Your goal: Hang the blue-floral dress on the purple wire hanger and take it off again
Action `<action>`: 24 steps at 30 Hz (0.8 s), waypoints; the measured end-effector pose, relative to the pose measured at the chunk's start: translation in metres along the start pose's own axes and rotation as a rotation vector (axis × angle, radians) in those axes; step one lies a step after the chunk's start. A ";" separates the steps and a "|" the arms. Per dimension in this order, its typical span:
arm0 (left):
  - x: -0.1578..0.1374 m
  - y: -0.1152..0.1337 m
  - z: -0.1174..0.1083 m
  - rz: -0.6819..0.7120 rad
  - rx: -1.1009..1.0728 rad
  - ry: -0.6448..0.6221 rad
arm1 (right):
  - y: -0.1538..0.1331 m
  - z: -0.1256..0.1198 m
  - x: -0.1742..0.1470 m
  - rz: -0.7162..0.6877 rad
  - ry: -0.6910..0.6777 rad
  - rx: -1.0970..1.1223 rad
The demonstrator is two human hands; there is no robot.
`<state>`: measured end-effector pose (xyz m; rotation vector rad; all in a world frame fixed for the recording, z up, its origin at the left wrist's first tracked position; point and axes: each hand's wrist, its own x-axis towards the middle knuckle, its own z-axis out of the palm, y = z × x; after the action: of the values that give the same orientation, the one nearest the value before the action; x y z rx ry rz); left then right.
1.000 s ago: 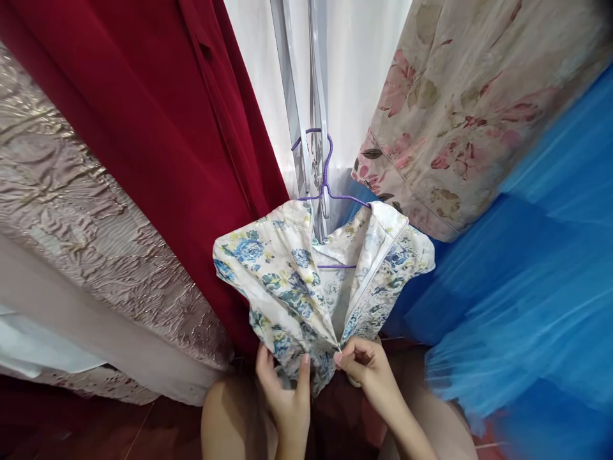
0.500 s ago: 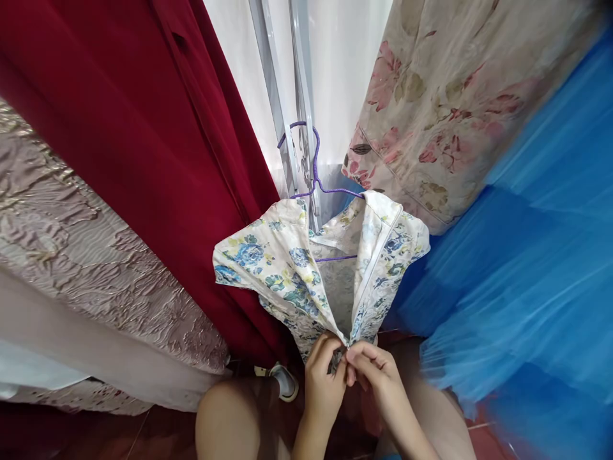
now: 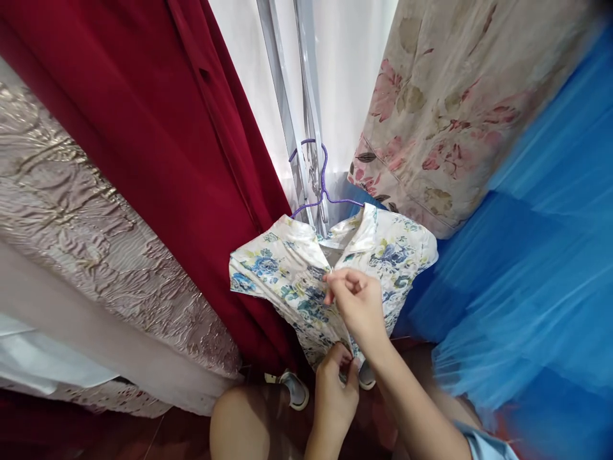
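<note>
Red cloth (image 3: 201, 160) is hanging at left; the floral garment (image 3: 306, 294) is sitting mid-view on a purple hanger (image 3: 324, 190), between red cloth and blue tulle. Left hand (image 3: 338, 383) is pinching the garment low down, thumb and fingers clamped on fabric. Right hand (image 3: 360, 303) is gripping higher, just below the collar, fingertips together on probably the zip pull, too small to confirm; blue tulle (image 3: 531, 268) is hanging at right.

a purple hanger (image 3: 324, 190) carries the floral garment (image 3: 400, 255); below, light-rimmed shoes (image 3: 297, 393) rest on the dark red tiled floor (image 3: 186, 437).
</note>
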<state>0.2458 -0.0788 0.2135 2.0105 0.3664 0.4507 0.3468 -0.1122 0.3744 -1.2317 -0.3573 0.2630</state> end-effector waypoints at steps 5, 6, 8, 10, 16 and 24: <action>-0.004 0.002 0.009 -0.027 0.041 -0.035 | -0.028 0.017 0.042 -0.141 0.028 0.077; -0.004 0.003 0.012 -0.038 0.043 -0.048 | -0.031 0.019 0.046 -0.166 0.030 0.091; -0.003 0.003 0.014 -0.059 0.047 -0.059 | -0.036 0.020 0.052 -0.207 0.030 0.098; 0.002 0.003 0.010 -0.066 0.045 -0.073 | -0.039 0.019 0.053 -0.225 0.019 0.088; 0.044 0.049 -0.059 0.160 0.038 0.084 | -0.042 0.006 0.043 -0.233 -0.033 0.087; 0.134 0.165 -0.128 0.760 0.307 0.336 | -0.050 0.000 0.038 -0.293 -0.083 0.048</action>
<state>0.3161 0.0050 0.4366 2.3350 -0.1639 1.2754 0.3816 -0.1133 0.4268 -1.1069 -0.5937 0.0696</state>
